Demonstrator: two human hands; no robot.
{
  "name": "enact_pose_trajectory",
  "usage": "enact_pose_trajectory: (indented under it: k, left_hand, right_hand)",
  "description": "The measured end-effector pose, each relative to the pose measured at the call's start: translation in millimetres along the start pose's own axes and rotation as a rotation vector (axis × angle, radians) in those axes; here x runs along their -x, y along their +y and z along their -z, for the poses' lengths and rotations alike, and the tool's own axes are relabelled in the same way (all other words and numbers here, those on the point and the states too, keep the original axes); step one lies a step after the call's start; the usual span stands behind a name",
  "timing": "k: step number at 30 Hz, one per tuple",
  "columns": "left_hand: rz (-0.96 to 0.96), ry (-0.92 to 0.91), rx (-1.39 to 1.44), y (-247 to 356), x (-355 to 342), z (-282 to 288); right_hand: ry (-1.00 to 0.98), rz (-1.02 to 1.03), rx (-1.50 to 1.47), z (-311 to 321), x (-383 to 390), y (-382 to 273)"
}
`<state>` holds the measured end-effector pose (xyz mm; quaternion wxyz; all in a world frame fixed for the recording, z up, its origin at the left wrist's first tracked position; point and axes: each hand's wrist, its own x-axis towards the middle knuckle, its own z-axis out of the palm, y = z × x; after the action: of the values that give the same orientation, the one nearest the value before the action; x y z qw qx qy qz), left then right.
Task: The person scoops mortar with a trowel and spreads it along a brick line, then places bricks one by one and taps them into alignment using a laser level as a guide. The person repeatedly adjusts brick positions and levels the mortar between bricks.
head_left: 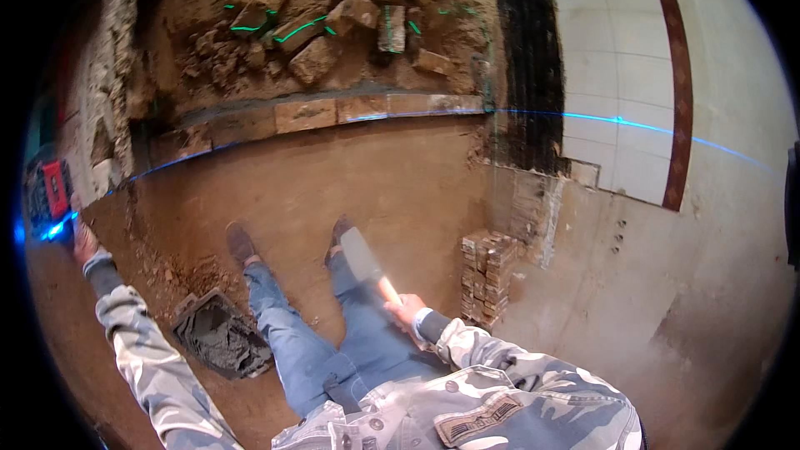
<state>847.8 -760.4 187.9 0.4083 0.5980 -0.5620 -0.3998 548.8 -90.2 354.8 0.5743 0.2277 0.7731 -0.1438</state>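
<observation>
My right hand [406,310] is wrapped around the wooden handle of a trowel [362,257]. Its flat pale blade points up and left over my right leg. At the far left my left arm is stretched out, and my left hand [85,242] grips the side of a red and black laser level [55,192]. Some of those fingers are hard to make out near the picture's rim. Bright blue light glows at the device's lower end. A blue line runs along a low course of bricks [306,115] in front of me and onto the wall at right.
A tub of grey mortar [221,335] sits on the dirt floor left of my legs. Stacked bricks [485,277] stand at right against the wall [608,283]. Loose bricks [315,61] and rubble with green light marks lie beyond the brick course.
</observation>
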Motion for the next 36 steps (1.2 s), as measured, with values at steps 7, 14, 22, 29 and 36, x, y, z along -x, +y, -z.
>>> enact_pose_trajectory:
  k: [7,14,22,29,36]
  left_hand:
    - [0.041,-0.027,0.056,-31,-21,-2]
    - [0.049,-0.037,0.05,-31,-23,5]
    - [0.056,-0.049,0.057,-32,-18,-3]
    - [0.062,-0.032,0.055,-33,-17,16]
    - [-0.084,0.014,-0.067,71,37,16]
  right_hand:
    - [0.001,-0.047,-0.031,-29,9,13]
    - [0.012,-0.04,0.001,-33,9,10]
    - [0.014,-0.041,0.002,-26,6,11]
    - [0.055,0.0,-0.017,-23,13,-7]
    - [-0.068,-0.024,-0.104,-27,-2,37]
